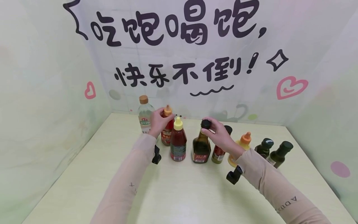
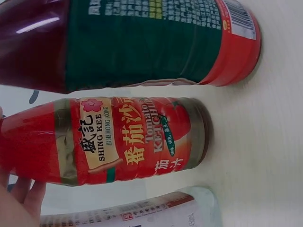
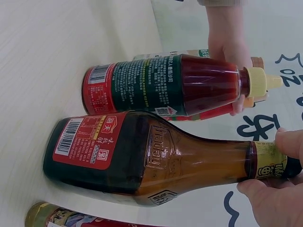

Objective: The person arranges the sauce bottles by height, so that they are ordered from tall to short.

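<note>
Our long beige sleeves (image 1: 126, 180)
We wear dark lettering (image 1: 288, 203) on the right one, a black camera (image 1: 234, 175) at each wrist

**A:** What can you read from over there?
**B:** On my head feed the back wall (image 1: 165, 53) says 吃饱喝饱, 快乐不倒! in fat black characters. There are letters on the right sleeve (image 1: 279, 193) too, but they're too skewed for me to call.
**A:** Bottles?
**B:** My left wrist cam gets SHING KEE, 盛記, HONG KONG, Tomato KETCHUP and 茄汁 on the red bottle (image 2: 118, 142). On the right one, the brown bottle (image 3: 142, 163) has "haday" embossed, plus 海天 on its red label (image 3: 90, 142).
</note>
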A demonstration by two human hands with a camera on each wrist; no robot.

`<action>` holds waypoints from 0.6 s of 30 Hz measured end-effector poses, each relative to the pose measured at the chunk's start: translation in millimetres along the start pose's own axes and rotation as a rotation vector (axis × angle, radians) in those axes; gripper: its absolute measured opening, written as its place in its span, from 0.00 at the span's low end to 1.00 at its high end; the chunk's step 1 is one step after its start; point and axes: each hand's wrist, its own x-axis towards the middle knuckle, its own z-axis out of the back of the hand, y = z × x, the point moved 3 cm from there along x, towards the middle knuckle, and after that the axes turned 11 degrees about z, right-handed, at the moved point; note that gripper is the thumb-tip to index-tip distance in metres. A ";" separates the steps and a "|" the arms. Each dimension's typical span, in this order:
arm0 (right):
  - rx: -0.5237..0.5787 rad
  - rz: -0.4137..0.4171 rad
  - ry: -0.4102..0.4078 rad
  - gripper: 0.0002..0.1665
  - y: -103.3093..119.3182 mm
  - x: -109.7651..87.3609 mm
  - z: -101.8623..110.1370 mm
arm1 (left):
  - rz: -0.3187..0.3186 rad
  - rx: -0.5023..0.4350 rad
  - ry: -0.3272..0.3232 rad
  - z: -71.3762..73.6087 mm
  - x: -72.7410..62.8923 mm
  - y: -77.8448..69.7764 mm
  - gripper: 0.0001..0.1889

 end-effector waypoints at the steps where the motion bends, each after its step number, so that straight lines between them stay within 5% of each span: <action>1: 0.001 0.007 -0.002 0.24 0.4 0.1 0.2 | -0.001 -0.002 -0.002 -1.3 0.5 0.7 0.22; 18: 0.002 0.015 -0.001 0.24 -1.5 -0.5 -0.6 | 0.025 -0.019 -0.021 -9.5 5.3 9.4 0.28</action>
